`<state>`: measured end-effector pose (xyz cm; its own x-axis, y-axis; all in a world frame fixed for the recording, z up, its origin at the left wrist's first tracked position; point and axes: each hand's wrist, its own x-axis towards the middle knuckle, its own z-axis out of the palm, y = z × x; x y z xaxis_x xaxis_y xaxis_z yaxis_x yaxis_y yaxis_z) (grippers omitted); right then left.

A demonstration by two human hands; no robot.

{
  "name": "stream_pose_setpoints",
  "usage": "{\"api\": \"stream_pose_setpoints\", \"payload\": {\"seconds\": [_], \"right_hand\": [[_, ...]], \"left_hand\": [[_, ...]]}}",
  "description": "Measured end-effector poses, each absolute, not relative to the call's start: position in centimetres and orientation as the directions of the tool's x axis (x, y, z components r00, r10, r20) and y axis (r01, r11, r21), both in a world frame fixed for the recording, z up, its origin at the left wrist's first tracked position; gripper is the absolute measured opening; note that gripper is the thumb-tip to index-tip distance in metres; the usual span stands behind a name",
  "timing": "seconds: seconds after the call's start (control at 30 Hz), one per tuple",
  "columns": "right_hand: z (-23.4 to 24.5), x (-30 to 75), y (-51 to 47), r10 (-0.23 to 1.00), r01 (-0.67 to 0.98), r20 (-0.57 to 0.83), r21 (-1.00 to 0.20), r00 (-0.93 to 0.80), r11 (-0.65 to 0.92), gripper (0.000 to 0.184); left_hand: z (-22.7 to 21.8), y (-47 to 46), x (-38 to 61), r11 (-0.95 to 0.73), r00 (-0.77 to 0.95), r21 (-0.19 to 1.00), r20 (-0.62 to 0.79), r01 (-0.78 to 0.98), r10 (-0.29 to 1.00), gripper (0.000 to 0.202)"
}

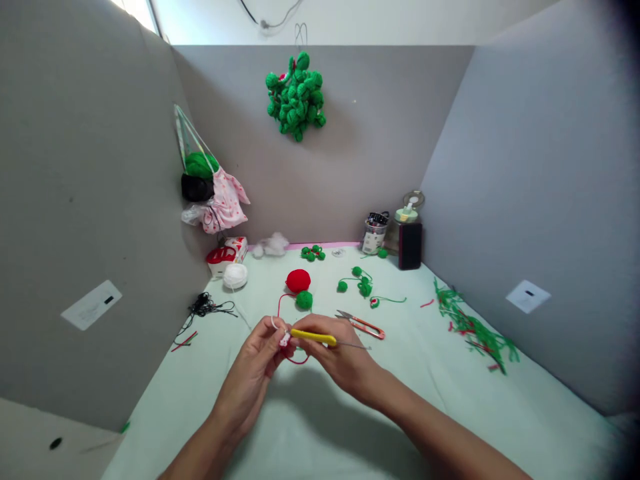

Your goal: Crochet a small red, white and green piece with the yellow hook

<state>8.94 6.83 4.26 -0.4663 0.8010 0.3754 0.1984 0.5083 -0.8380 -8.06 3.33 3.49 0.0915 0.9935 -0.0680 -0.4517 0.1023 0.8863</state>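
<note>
Head view, left to right: left hand (255, 367), fingers pinched on a small red-and-white crochet piece (285, 340) above the middle of the table (350, 427). Red yarn ball (298, 281) lies toward the far edge. Yellow-handled crochet hook (314, 337), tip at the piece, is gripped in the closed fingers of the right hand (335, 357). Thread snips (363, 325) lie just beyond, with green yarn scraps (475, 330) along the right edge.

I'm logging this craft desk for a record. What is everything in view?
crochet hook: one, yellow handle, front centre
crochet piece: one, white and pink, beside the hook
red yarn ball: one, red, centre
snips: one, orange handles, right of centre
white yarn ball: one, white, back left
green bunch: one, green, hanging on back wall
yarn scraps: many, green, right side
table: one, pale green
left hand: one, pinching the crochet piece
right hand: one, gripping the crochet hook
</note>
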Motion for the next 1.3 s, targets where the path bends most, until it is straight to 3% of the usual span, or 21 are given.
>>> {"api": "stream_pose_setpoints", "payload": {"seconds": [0.1,0.2,0.3,0.37,0.47,0.53,0.6,0.73,0.87,1.07,1.2,1.3], "right_hand": [[4.0,9.3,6.9,0.689,0.269,0.491,-0.673,-0.534,0.689,0.02],[3.6,9.1,6.7,0.533,0.398,0.617,-0.357,-0.579,0.845,0.026],[3.1,8.4,6.2,0.406,0.522,0.66,-0.025,-0.633,0.853,0.034],[2.8,8.1,5.9,0.379,0.543,0.652,0.06,-0.657,0.837,0.034],[2.5,8.4,6.5,0.558,0.642,0.495,0.001,-0.666,0.767,0.024],[2.2,9.7,7.6,0.741,0.777,0.342,-0.048,-0.578,0.628,0.014],[1.6,11.6,9.1,0.824,0.851,0.297,-0.063,-0.483,0.521,0.012],[-0.3,15.5,11.8,0.947,0.951,0.168,-0.1,-0.275,0.293,0.011],[-2.2,16.8,13.1,0.972,0.951,0.1,-0.21,-0.211,0.228,0.022],[-1.6,16.1,12.7,0.962,0.797,0.123,-0.541,-0.243,0.27,0.027],[0.0,14.4,10.9,0.925,0.571,0.193,-0.74,-0.328,0.357,0.048],[0.5,13.1,9.4,0.87,0.333,0.318,-0.83,-0.376,0.448,0.032]], "left_hand": [[3.2,2.9,-8.1,0.135,0.117,0.884,-0.091,-0.447,0.989,0.025],[2.6,2.4,-8.0,0.149,0.115,0.882,-0.109,-0.448,0.987,0.026],[1.9,2.2,-7.9,0.165,0.109,0.871,-0.129,-0.463,0.986,0.027],[1.7,2.1,-7.8,0.171,0.099,0.853,-0.14,-0.494,0.985,0.028],[1.7,2.0,-7.8,0.182,0.085,0.806,-0.163,-0.564,0.983,0.027],[1.8,1.9,-8.1,0.192,0.076,0.769,-0.185,-0.61,0.98,0.026],[1.8,1.7,-8.6,0.185,0.054,0.735,-0.199,-0.652,0.979,0.024],[1.7,1.8,-9.7,0.133,0.027,0.636,-0.174,-0.76,0.984,0.02],[2.1,2.6,-10.1,0.136,0.057,0.568,-0.155,-0.811,0.986,0.018],[2.7,5.5,-9.2,0.198,0.137,0.523,-0.153,-0.829,0.979,0.021],[2.2,6.5,-8.1,0.238,0.173,0.49,-0.175,-0.839,0.969,0.021],[1.8,6.0,-7.2,0.282,0.213,0.473,-0.195,-0.835,0.957,0.024]]}}
